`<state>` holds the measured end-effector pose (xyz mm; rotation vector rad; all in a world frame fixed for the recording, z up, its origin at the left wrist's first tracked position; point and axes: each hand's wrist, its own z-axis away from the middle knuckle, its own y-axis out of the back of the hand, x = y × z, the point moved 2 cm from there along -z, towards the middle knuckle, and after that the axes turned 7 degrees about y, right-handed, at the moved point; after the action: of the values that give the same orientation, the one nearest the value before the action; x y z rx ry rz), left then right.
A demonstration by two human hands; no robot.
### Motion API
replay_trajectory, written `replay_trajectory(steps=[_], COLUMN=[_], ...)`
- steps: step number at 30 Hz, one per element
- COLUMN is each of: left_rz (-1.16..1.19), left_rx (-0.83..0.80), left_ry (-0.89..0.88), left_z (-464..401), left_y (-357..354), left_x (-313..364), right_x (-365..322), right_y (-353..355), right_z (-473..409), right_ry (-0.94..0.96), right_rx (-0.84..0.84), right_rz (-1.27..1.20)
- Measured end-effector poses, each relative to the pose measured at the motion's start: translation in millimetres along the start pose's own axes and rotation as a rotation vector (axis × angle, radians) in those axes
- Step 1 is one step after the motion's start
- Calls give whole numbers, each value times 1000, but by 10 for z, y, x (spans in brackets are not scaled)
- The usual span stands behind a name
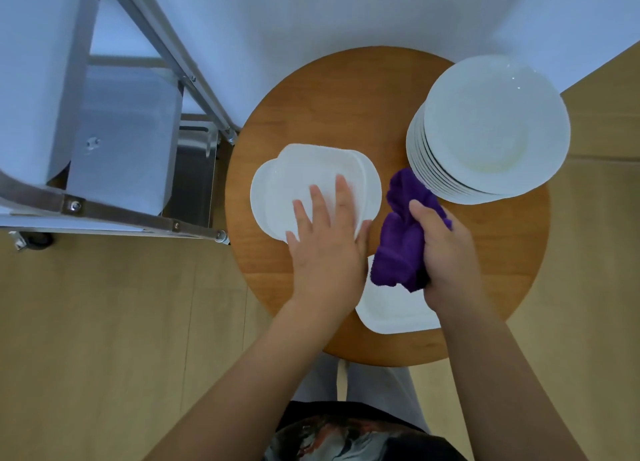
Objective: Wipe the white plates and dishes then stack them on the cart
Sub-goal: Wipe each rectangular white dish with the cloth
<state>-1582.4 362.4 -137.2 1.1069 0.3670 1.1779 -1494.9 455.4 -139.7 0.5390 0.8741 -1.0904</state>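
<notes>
Hands: left (pixel 325 239) flat on dish (pixel 304 180), right (pixel 446 249) gripping cloth (pixel 401 249).

Left hand (pixel 325 249) lies flat, fingers (pixel 343 197) spread; right hand (pixel 446 253) clenched.

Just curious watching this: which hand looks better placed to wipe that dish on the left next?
The right hand: it already grips the purple cloth just beside the dish. The left hand lies flat on the dish, likely steadying it.
</notes>
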Motion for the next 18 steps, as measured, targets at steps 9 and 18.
replay_trajectory(steps=[9, 18], left_rz=[-69, -59], left_rx=[-27, -35], left_ry=[-37, 164], left_z=[-404, -645], left_y=[-517, -919], left_x=[213, 305], right_x=[125, 166], right_y=[56, 337], right_z=[-154, -214], right_ry=[-89, -151], right_rx=[87, 175], right_rz=[-3, 2])
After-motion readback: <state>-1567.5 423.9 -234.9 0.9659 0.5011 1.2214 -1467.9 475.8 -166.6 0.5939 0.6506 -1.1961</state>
